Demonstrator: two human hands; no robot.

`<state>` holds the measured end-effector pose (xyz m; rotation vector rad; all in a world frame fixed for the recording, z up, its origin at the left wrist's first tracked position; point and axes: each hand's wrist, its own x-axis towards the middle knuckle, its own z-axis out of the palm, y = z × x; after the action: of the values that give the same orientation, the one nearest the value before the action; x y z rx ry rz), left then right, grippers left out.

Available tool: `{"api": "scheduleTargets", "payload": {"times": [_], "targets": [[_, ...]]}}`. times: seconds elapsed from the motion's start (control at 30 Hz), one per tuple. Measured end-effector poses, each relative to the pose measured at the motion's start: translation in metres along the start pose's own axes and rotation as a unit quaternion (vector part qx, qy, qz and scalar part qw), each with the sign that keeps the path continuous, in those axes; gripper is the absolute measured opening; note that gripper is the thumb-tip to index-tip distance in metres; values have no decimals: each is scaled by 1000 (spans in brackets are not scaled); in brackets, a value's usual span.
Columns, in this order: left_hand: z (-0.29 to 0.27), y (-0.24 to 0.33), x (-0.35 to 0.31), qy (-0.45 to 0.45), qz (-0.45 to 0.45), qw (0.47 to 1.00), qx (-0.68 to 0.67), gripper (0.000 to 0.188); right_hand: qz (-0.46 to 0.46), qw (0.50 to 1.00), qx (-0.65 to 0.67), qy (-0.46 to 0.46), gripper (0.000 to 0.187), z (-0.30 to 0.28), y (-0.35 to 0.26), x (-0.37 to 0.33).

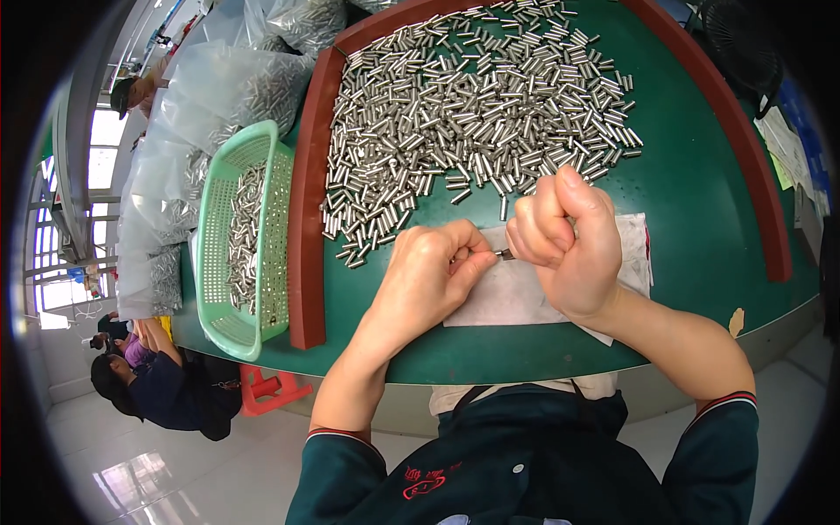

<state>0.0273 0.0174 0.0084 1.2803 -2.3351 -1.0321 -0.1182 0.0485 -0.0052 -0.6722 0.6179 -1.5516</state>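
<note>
Over a white cloth (490,296) on the green table, my two hands meet. My left hand (429,276) pinches a small metal pin (504,255) between thumb and fingertips; just its end shows. Against that end, my right hand (570,249) is closed with curled fingers and the thumb raised on top. What lies inside the right fist is hidden by the fingers. Just beyond the hands spreads a large heap of short, shiny metal pins (481,105). One loose pin (503,207) lies at the heap's near edge, close to the right fingers.
Dark red rails (308,227) border the table on the left, back and right. A green plastic basket (210,289) holding pins stands outside the left rail, beside clear bags (232,83) of metal parts. A black fan (739,44) sits far right. Other people (171,389) are at left, near a red stool (271,389).
</note>
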Motion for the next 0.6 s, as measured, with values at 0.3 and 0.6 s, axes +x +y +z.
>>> {"api": "scheduleTargets", "payload": {"times": [0.3,0.6], "targets": [[1,-1,-2,12,19,1000,19,10,13,1000,11,13,42,1,-2,1],[1,-2,-2,15,14,999,24,10,13,1000,25,6,41,-2,-1,2]]}}
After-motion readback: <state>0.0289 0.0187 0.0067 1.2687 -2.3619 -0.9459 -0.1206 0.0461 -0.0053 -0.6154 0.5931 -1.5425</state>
